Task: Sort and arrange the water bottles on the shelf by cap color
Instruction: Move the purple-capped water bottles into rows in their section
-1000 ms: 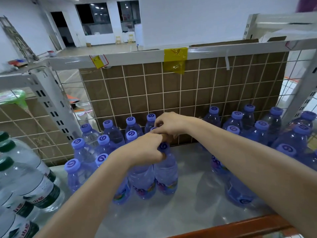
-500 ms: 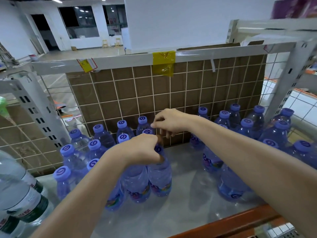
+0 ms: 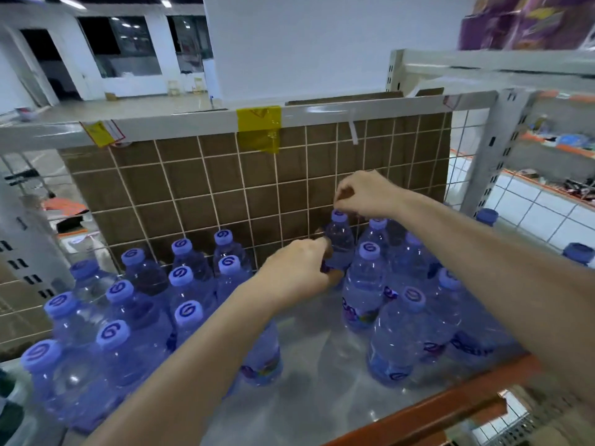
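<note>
Left hand (image 3: pixel 297 273) grips the body of a purple-capped water bottle (image 3: pixel 339 243), fingers curled round its lower part; the label and base are hidden behind the hand. Right hand (image 3: pixel 362 196) sits at the bottle's cap (image 3: pixel 339 216), fingertips bunched just above it; whether they pinch the cap or only touch it I cannot tell. The bottle stands at the back of the shelf (image 3: pixel 322 358), against the wire grid backing (image 3: pixel 225 188), just beside the right-hand cluster of bottles (image 3: pixel 402 317). Left-hand cluster (image 3: pixel 135 310) stands apart, with bare shelf between. The right forearm covers several bottles at the right. Purple packages (image 3: pixel 528 20) on the upper shelf are cut off by the frame. Far-left edge is blurred.
</note>
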The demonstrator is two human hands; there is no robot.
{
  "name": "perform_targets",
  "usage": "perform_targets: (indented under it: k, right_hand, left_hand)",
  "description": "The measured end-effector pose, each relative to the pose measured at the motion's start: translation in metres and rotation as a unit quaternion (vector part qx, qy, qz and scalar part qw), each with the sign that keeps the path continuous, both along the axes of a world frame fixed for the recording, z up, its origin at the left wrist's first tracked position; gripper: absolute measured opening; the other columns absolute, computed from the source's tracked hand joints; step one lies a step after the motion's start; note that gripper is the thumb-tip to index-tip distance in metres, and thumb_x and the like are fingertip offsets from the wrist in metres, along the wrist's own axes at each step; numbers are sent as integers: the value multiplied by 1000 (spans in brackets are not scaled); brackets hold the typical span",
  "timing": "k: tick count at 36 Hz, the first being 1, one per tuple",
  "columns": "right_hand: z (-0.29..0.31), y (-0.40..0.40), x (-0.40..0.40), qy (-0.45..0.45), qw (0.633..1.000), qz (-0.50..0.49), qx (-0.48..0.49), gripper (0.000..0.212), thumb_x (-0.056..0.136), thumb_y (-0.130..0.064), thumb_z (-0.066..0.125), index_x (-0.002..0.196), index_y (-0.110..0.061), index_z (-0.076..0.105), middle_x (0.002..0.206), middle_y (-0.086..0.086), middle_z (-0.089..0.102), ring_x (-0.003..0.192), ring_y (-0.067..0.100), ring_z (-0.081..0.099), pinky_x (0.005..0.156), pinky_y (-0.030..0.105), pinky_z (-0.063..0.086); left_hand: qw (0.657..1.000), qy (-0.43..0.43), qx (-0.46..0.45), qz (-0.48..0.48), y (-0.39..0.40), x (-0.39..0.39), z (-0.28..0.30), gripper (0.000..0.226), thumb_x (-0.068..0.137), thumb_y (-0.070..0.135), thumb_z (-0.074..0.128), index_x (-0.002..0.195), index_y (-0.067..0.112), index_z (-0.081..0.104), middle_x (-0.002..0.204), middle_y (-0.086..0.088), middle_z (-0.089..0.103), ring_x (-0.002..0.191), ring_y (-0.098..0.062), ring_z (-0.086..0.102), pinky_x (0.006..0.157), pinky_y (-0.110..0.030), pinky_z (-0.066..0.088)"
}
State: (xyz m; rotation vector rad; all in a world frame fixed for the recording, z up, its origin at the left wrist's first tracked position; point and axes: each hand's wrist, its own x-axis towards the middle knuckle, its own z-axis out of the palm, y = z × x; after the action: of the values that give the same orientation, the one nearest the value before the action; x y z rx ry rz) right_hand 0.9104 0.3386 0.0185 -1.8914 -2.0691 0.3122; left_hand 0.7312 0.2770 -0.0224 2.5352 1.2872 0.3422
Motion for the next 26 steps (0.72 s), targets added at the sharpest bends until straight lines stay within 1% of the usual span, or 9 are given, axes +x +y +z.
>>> perform_targets:
  k: [4, 8, 11, 14, 16, 20, 22, 24, 26]
  right_hand:
    - [-12, 14, 19, -50, 999, 6, -22, 22, 86, -30, 67, 104, -19, 71, 102, 0, 69, 89, 16, 61, 80, 31, 49]
    - [-22, 27, 27, -85, 996, 16, -33, 38, 86, -35, 67, 120, -18, 63, 114, 6, 66, 98, 24, 61, 81, 33, 49]
    - [-28, 34, 28, -118, 991, 41, -41, 45, 89, -37, 64, 129, -17, 56, 119, 7, 62, 96, 22, 57, 77, 31, 45]
    - [-36, 41, 28, -128, 987, 65, -68, 51, 90, -40, 62, 135, -18, 51, 125, 5, 59, 106, 22, 57, 85, 34, 48]
    - [-40, 46, 26, -135, 984, 82, -83, 52, 89, -42, 63, 132, -17, 52, 124, 6, 59, 107, 25, 57, 87, 37, 49]
    - [-45, 53, 22, -97, 986, 101, -91, 43, 84, -42, 69, 116, -17, 58, 108, 4, 59, 93, 21, 55, 75, 33, 45]
    - [-44, 55, 19, -82, 986, 114, -94, 39, 82, -41, 72, 109, -17, 59, 104, 3, 60, 88, 20, 56, 71, 31, 44]
    - [-43, 57, 13, -93, 983, 129, -89, 41, 79, -43, 73, 107, -16, 61, 101, 4, 60, 88, 21, 57, 72, 34, 46]
    - [-41, 58, 6, -103, 981, 142, -83, 40, 78, -44, 74, 104, -16, 61, 96, 2, 59, 87, 21, 56, 68, 33, 43]
  left_hand:
    - [999, 0, -23, 27, 7, 27, -13, 41, 86, 44, 59, 120, 22, 50, 120, -6, 61, 109, -29, 58, 86, -38, 49]
    - [998, 1, -24, 49, 12, 55, -19, 52, 87, 44, 59, 130, 21, 43, 124, -6, 57, 109, -29, 57, 80, -35, 43]
    - [999, -6, -28, 44, 14, 73, -25, 49, 89, 41, 58, 131, 21, 41, 123, -5, 56, 108, -27, 57, 76, -34, 41]
    - [999, 11, -28, 44, 16, 85, -31, 53, 91, 39, 55, 138, 24, 36, 129, -6, 53, 112, -28, 54, 83, -37, 44]
    - [998, 20, -23, 56, 18, 88, -32, 51, 91, 36, 54, 137, 23, 37, 128, -6, 53, 111, -29, 55, 85, -39, 45]
    - [998, -3, -19, 60, 21, 84, -30, 36, 90, 31, 56, 122, 17, 46, 118, -8, 58, 102, -31, 59, 81, -38, 49]
    - [998, 13, -14, 67, 24, 79, -28, 40, 91, 31, 56, 125, 15, 45, 120, -9, 57, 104, -30, 58, 81, -37, 47]
    - [997, 27, -12, 73, 26, 72, -26, 44, 90, 31, 56, 128, 15, 43, 121, -10, 57, 105, -32, 57, 83, -39, 48]
    - [997, 34, -18, 73, 28, 64, -25, 46, 88, 31, 57, 130, 18, 43, 123, -10, 56, 106, -33, 57, 85, -42, 49]
